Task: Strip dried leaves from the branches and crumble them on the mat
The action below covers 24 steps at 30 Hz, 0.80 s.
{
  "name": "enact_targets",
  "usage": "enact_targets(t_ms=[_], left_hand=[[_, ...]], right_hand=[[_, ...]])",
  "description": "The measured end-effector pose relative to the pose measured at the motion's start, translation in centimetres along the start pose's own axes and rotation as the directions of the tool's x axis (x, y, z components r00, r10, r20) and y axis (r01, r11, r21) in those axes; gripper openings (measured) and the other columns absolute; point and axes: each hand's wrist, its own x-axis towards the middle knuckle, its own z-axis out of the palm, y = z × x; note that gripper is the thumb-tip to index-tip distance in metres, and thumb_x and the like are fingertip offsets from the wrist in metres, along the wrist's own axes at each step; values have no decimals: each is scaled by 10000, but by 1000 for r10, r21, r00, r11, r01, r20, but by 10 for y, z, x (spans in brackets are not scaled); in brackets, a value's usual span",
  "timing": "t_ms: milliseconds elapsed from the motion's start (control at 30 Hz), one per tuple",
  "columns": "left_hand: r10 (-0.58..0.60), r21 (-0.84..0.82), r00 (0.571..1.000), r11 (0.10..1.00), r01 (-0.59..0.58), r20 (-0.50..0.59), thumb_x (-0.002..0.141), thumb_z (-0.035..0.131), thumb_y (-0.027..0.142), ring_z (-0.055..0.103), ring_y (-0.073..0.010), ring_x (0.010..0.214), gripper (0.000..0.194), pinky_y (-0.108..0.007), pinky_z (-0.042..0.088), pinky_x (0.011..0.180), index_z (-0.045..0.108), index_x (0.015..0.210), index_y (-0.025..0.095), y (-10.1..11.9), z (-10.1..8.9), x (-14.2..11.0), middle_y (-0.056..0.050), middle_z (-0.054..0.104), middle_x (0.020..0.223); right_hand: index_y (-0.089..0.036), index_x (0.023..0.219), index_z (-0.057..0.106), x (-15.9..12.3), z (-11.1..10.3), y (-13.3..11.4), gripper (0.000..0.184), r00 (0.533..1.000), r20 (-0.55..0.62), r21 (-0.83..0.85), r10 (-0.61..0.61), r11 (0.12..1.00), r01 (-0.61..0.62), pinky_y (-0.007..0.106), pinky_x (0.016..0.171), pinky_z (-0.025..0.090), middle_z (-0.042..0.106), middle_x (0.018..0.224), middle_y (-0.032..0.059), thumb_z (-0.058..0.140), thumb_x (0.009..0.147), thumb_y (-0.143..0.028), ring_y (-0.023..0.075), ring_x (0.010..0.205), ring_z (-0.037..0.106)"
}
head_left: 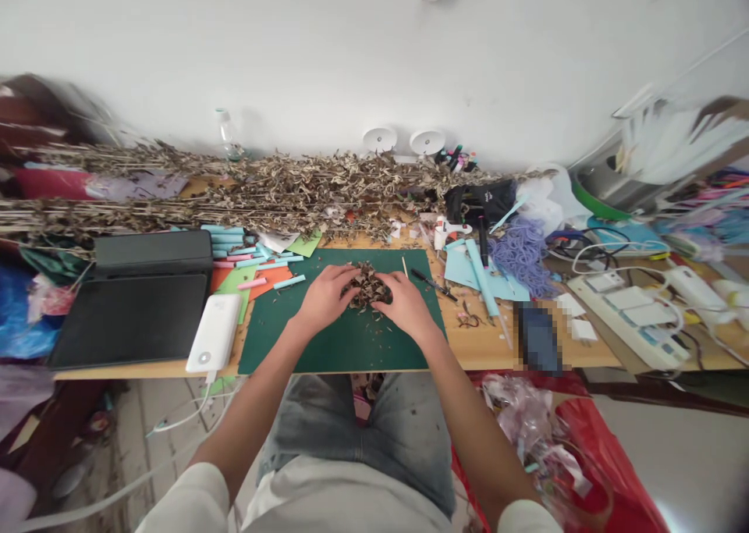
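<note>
A small heap of brown dried leaves (368, 287) lies on the green cutting mat (345, 346), with loose crumbs scattered below it. From the left side, my left hand (328, 295) curls its fingers and thumb around the heap's edge. My right hand (406, 305) does the same from the right, so the leaves are cupped between both hands. The fingertips are partly buried among the leaves. Just right of my right hand, a black pen (433, 283) rests across the mat's edge.
Long bundles of dried stalks (328, 182) stretch along the back. At left are a black tablet case (140, 314), a white power bank (215, 332) and blue paper rolls (228, 236). To the right lie a glue gun (450, 230), purple yarn (525, 256) and a power strip (629, 322).
</note>
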Motion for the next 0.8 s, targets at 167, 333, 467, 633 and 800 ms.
enact_targets(t_ms=[167, 333, 467, 633, 800], left_hand=[[144, 65, 980, 986, -154, 137, 881, 596, 286, 549, -252, 1081, 407, -418, 469, 962, 570, 1282, 220, 12, 16, -1, -95, 618, 1217], [117, 124, 986, 984, -132, 120, 923, 523, 268, 559, -231, 992, 287, -369, 494, 874, 644, 1174, 200, 7, 27, 3, -92, 654, 1089], [126, 132, 986, 981, -139, 105, 925, 513, 257, 553, -238, 986, 266, -380, 497, 859, 669, 1130, 186, 0, 28, 8, -101, 660, 1055], [107, 85, 994, 991, -106, -7, 904, 543, 240, 538, -255, 1033, 290, -428, 490, 896, 650, 1171, 203, 2, 26, 3, -111, 639, 1140], [92, 56, 992, 995, -87, -92, 911, 536, 273, 540, -264, 1051, 297, -461, 478, 924, 633, 1188, 222, 14, 23, -16, -104, 628, 1177]], right_hand=[[-195, 1022, 687, 2, 13, 9, 254, 997, -76, 95, -26, 995, 34, 304, 717, 517, 648, 925, 53, 617, 797, -98, 146, 669, 605], [-178, 969, 698, 2, 14, 13, 213, 993, -110, 190, -39, 980, 59, 286, 700, 535, 662, 937, 53, 631, 788, -89, 136, 668, 615], [-189, 1051, 681, 3, 15, 12, 324, 996, -73, 223, -46, 973, 62, 277, 703, 548, 658, 1012, 57, 640, 755, -65, 133, 697, 625], [-179, 989, 694, 10, 18, 10, 260, 991, -116, 174, -62, 981, 82, 298, 737, 535, 670, 914, 53, 588, 775, -74, 152, 709, 632], [-187, 937, 698, 10, 10, 8, 222, 988, -148, 232, -51, 969, 85, 303, 702, 535, 680, 855, 49, 556, 777, -125, 164, 697, 639]])
